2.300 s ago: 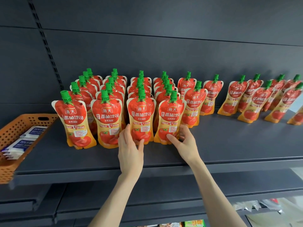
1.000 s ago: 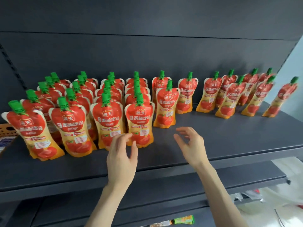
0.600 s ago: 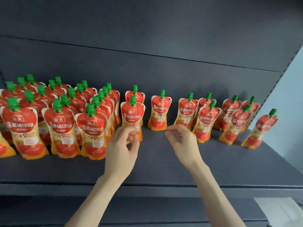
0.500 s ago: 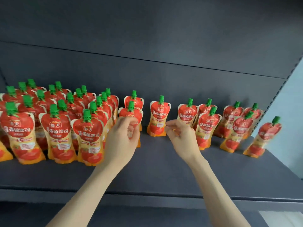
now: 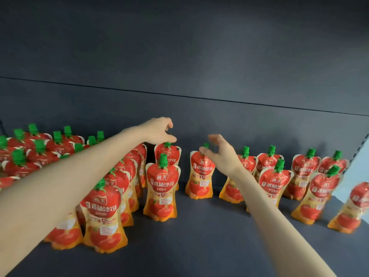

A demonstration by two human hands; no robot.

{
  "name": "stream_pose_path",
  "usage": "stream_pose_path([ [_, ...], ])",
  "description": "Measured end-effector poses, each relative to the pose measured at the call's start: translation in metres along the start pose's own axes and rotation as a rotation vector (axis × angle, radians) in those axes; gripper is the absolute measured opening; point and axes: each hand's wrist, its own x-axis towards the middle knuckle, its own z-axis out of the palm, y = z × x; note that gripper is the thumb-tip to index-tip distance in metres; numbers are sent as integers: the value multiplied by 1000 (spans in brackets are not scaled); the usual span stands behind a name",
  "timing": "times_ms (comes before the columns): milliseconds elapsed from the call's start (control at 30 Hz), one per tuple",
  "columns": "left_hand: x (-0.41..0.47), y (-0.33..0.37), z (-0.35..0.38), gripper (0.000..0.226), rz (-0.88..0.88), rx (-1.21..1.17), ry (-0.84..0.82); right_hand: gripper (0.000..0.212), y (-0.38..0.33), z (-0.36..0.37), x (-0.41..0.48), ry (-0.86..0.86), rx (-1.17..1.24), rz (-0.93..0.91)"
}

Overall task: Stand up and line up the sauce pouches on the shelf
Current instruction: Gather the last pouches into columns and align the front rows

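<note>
Fingertips of the left hand (image 5: 159, 129) pinched down on the green cap of a rear tomato sauce pouch (image 5: 169, 155) by the back panel, cap mostly hidden under them. Fingers of the right hand (image 5: 220, 153) spread and curled, thumb apart — closed on nothing, hovering at the cap of the next upright pouch (image 5: 200, 177) to the right. Just in front of the pinched pouch, another pouch (image 5: 162, 188) standing alone. To the left, tightly packed rows of pouches (image 5: 103, 204) upright, partly covered by the left forearm. To the right, a looser group of pouches (image 5: 274, 181) standing in staggered pairs, the outermost one (image 5: 353, 208) leaning and blurred. All of it on the dark grey shelf (image 5: 199, 246) — front strip bare.
</note>
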Motion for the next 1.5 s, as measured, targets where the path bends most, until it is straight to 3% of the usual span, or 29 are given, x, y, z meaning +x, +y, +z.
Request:
stream_pose_path([
  [133,26,-8,1,58,23,69,-263,51,11,7,12,-60,3,65],
  [267,37,-14,4,39,94,161,-359,32,22,16,20,-84,-42,55],
  [367,40,-19,7,22,150,125,-335,26,25,19,27,-73,7,51],
  [500,44,-20,10,15,183,137,-291,28,27,23,37,-69,2,50],
  [1500,44,-19,17,18,183,140,-320,32,28,17,40,-154,-33,16],
])
